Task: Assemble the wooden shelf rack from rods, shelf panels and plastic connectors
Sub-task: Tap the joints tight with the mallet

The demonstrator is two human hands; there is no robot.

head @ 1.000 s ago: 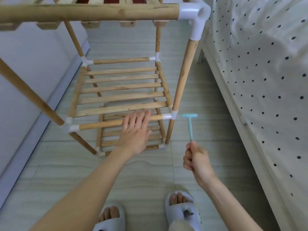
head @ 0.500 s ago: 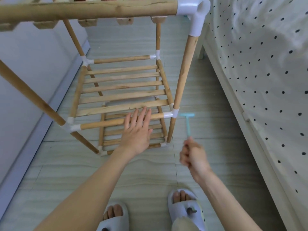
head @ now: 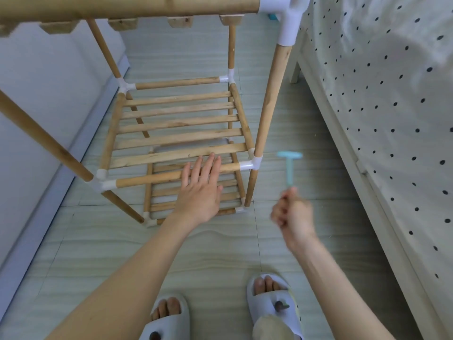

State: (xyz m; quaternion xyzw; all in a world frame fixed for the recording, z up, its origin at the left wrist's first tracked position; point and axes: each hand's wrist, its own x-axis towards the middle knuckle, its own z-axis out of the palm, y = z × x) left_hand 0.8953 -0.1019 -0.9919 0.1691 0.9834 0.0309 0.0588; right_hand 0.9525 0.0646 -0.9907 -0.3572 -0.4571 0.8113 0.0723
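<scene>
The wooden shelf rack stands on the floor, its top rod (head: 127,7) close to the camera. The middle slatted shelf panel (head: 179,123) sits between white plastic connectors. My left hand (head: 201,187) lies flat with straight fingers on the front rod (head: 147,179) of that shelf. My right hand (head: 293,213) grips the handle of a small light-blue plastic hammer (head: 289,165), blurred by motion. Its head hangs just right of the front right connector (head: 253,164), apart from it. A lower shelf shows beneath the middle one.
A bed with a polka-dot sheet (head: 382,99) runs along the right side, its frame edge close to the rack. A grey wall and baseboard (head: 36,148) border the left. My feet in grey slippers (head: 272,305) stand on the tiled floor below.
The hammer swung left toward the front right connector half a second ago, then back right to where it is now. My left hand stayed flat on the front rod.
</scene>
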